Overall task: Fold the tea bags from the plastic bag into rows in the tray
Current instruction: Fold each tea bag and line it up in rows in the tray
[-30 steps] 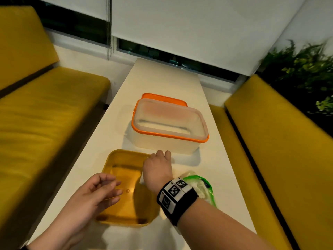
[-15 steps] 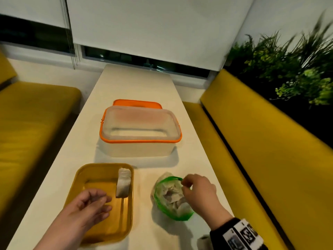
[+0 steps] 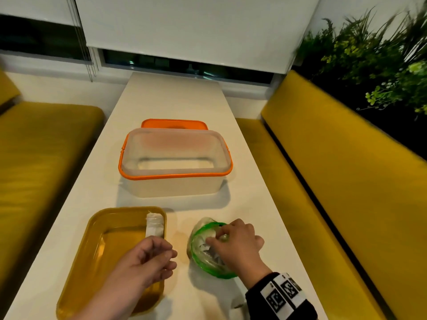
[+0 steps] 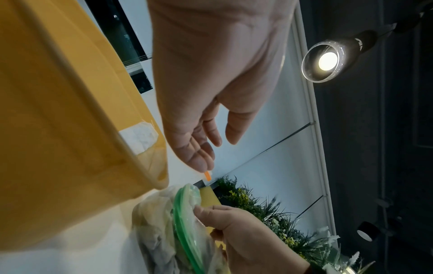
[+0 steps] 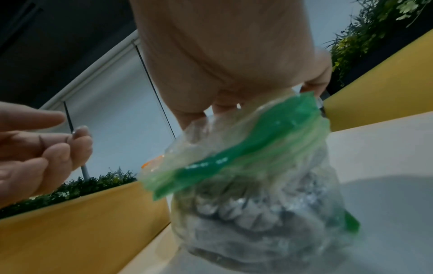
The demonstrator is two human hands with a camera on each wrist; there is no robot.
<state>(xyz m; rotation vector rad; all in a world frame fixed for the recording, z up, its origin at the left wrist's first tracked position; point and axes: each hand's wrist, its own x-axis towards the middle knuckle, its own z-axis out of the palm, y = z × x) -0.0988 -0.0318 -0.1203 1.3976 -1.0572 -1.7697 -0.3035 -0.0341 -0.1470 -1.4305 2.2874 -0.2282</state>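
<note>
White tabletop (image 3: 161,107) fills mid-frame: at lower centre the right hand (image 3: 235,243) pinches inside the green-rimmed plastic bag (image 3: 209,267) for another tea bag, the left hand (image 3: 147,259) loosely curled, empty, over the tray (image 3: 92,229) holding one folded tea bag (image 3: 155,225); next comes lifting, then folding beside it.

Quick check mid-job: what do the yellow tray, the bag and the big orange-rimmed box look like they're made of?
Yellow tray: looks like translucent amber plastic, glossy; light shines off its floor.
Plastic bag: thin clear film, crinkled, with a green zip strip at its mouth.
Orange-rimmed box: frosted, semi-clear plastic, likely rigid; its rim and the lid behind are opaque orange.
</note>
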